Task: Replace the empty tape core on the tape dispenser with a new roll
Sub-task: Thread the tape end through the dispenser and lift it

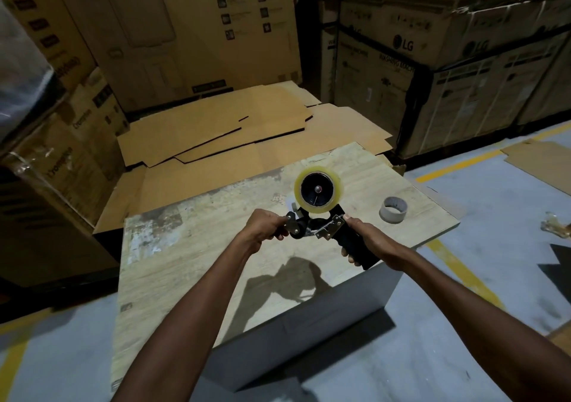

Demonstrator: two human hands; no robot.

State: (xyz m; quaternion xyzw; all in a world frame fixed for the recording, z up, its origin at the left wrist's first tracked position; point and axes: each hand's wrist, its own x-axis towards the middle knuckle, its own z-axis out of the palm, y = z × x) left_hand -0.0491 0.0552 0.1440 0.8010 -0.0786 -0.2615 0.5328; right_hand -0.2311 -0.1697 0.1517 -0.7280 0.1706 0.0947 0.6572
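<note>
I hold a black tape dispenser (pixel 318 228) in the air above a worn wooden table (pixel 191 265). A new clear roll of tape (pixel 318 189) sits on its black hub, facing me. My right hand (pixel 363 241) grips the black handle, thumb up by the metal plate. My left hand (pixel 265 227) pinches the dispenser's front end at the roller, fingers curled. The empty grey tape core (pixel 393 209) stands on the table to the right of the dispenser, apart from both hands.
Flattened cardboard sheets (pixel 234 129) are stacked behind the table. Tall stacked cartons (pixel 463 71) wall the back and right, with more boxes at the left. The grey floor (pixel 494 216) has yellow lines and loose cardboard at the far right.
</note>
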